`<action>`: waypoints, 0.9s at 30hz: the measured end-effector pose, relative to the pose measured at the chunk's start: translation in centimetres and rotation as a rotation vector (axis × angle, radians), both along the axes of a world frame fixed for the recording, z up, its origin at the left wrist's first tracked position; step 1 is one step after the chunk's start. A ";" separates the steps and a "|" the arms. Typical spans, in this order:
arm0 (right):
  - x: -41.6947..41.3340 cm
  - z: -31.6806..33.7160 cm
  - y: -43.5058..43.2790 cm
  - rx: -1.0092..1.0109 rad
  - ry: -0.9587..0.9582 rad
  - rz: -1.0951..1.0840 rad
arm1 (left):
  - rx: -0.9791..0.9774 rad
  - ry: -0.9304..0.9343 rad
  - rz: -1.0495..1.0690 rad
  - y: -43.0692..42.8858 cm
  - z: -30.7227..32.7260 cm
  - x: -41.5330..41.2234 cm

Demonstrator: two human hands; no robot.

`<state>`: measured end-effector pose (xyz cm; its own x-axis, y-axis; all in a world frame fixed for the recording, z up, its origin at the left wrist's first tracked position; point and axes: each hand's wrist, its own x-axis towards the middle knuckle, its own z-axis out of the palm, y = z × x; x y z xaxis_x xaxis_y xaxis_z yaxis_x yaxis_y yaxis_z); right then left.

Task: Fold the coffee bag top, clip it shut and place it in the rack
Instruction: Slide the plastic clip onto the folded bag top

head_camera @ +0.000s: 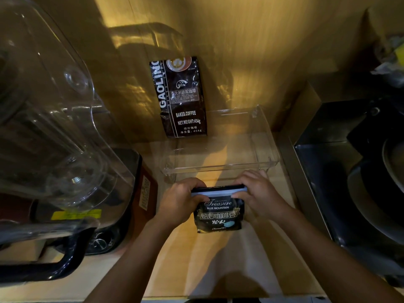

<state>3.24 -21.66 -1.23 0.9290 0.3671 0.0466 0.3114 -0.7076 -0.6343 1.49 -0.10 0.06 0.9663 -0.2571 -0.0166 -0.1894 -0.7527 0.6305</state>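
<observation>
A small black coffee bag (218, 213) labelled "Treasure Blue Mountain" stands on the wooden counter in front of me. Its top is folded over, and a pale blue clip bar (218, 192) runs across the fold. My left hand (181, 202) grips the left end of the folded top and clip. Over the right end, my right hand (256, 193) presses with the fingers on the clip. Just behind the bag stands a clear acrylic rack (220, 167), with a taller black "Gaoling" coffee bag (181, 97) standing upright in its left part.
A large clear-lidded appliance (54, 132) with a black handle fills the left side. A dark metal machine (354, 171) stands at the right. The wooden wall rises close behind the rack. Bare counter (218, 270) lies between my forearms.
</observation>
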 end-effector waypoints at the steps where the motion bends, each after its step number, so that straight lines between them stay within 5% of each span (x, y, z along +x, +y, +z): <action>1: 0.0 -0.1 0.1 -0.038 -0.029 0.018 | 0.020 -0.014 -0.017 0.0 0.0 0.0; 10: -0.7 0.2 1.2 -0.152 -0.211 0.103 | 0.280 -0.191 -0.165 -4.9 -0.1 0.6; 27: -2.1 -0.1 1.6 -0.138 -0.199 0.032 | 0.197 -0.069 -0.091 -5.3 0.3 0.3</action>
